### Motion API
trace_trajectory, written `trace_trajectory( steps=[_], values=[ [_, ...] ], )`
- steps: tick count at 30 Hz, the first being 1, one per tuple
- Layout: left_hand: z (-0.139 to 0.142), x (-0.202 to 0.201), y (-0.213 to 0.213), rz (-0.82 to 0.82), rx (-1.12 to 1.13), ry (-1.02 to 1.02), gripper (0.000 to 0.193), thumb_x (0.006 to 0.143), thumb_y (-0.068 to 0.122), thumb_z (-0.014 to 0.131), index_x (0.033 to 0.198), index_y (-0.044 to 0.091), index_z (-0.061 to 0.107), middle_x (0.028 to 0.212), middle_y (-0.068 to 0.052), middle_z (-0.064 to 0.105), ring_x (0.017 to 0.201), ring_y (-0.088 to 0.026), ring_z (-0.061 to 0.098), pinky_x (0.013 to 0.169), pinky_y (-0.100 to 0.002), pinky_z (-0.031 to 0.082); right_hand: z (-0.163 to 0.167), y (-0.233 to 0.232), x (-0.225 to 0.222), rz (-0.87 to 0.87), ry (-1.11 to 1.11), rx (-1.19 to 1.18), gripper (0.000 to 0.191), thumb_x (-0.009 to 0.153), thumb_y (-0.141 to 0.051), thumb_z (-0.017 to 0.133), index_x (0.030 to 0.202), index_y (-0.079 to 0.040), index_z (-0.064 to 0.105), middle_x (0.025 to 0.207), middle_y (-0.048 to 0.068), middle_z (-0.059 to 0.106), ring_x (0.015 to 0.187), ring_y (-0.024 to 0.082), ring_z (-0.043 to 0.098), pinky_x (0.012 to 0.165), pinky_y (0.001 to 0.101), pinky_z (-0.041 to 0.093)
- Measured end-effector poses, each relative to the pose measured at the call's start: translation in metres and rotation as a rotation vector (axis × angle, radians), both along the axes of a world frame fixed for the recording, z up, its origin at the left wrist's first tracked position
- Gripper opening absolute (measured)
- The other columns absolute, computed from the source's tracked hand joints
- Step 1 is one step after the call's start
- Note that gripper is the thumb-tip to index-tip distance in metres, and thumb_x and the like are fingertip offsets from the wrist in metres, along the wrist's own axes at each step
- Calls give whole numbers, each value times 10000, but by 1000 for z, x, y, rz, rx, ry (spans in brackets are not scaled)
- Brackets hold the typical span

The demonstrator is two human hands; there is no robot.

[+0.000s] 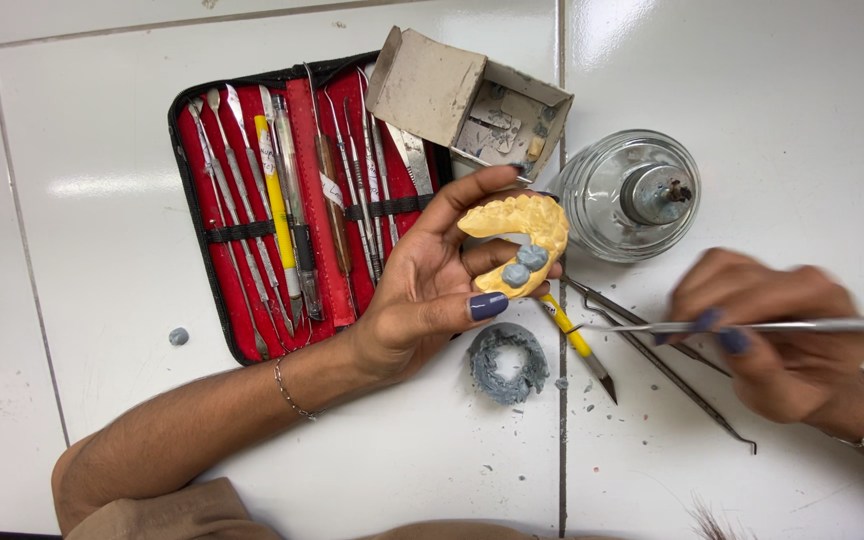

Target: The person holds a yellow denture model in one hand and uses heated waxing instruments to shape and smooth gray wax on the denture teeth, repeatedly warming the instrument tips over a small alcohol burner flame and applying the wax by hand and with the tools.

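Head view: left hand (422,290) grip around yellow dental cast (522,225); blurred right hand (777,335) pinching metal tool (752,326).

Two hands (422,290), one yellow dental cast (520,225) bearing two grey wax lumps (524,264), one glass burner (635,195), one tool case (242,215).

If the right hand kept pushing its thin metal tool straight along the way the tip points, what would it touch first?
The right hand aims its thin metal tool leftward. Going straight on, its tip would probably meet the yellow-handled tool on the white tiles, or pass above it toward the left hand holding the yellow dental cast; depth is unclear.
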State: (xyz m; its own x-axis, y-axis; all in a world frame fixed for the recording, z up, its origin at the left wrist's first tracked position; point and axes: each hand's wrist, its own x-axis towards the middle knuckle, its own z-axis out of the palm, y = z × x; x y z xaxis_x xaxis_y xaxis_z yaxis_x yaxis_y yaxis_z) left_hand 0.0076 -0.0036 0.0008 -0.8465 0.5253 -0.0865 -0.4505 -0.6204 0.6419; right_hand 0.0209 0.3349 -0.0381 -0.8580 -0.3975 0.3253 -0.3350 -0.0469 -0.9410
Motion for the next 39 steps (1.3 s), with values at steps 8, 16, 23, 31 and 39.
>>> trace_trajectory(
  steps=[8,16,23,31,39],
  values=[
    [-3,1,0,3,-23,-10,968,851,96,780,1632,42,212,1511,-196,419,1360,-305,542,1253,-461,463,5,-9,-13,-235,440,-48,148,1066,-230,536,1109,-90,563,968,90,674,806,157,688,635,256,638],
    [1,1,-1,-30,6,6,938,881,112,781,1618,44,203,1471,-213,425,1303,-319,605,1181,-460,541,35,-28,-6,226,-38,272,98,960,-117,654,1009,-41,692,953,93,788,918,214,770,780,356,650],
    [15,27,5,17,-230,247,761,942,-15,743,1526,44,259,1529,-197,351,1188,-213,620,916,-312,668,32,-32,-10,270,-150,285,133,929,-45,658,1043,-2,710,997,128,786,956,219,770,787,350,633],
    [3,41,13,89,-376,364,767,1001,-14,695,1568,77,188,1534,-163,312,1220,-165,561,995,-278,614,40,-37,-15,279,-280,391,184,911,-32,643,1082,-19,711,1015,116,787,979,228,726,788,314,658],
    [-5,44,18,63,-389,338,782,1047,39,662,1586,80,98,1562,-157,279,1260,-159,526,1134,-325,564,37,-36,-17,295,-229,413,200,906,-61,655,1088,-28,729,1012,107,802,1012,209,782,848,327,666]
  ],
)
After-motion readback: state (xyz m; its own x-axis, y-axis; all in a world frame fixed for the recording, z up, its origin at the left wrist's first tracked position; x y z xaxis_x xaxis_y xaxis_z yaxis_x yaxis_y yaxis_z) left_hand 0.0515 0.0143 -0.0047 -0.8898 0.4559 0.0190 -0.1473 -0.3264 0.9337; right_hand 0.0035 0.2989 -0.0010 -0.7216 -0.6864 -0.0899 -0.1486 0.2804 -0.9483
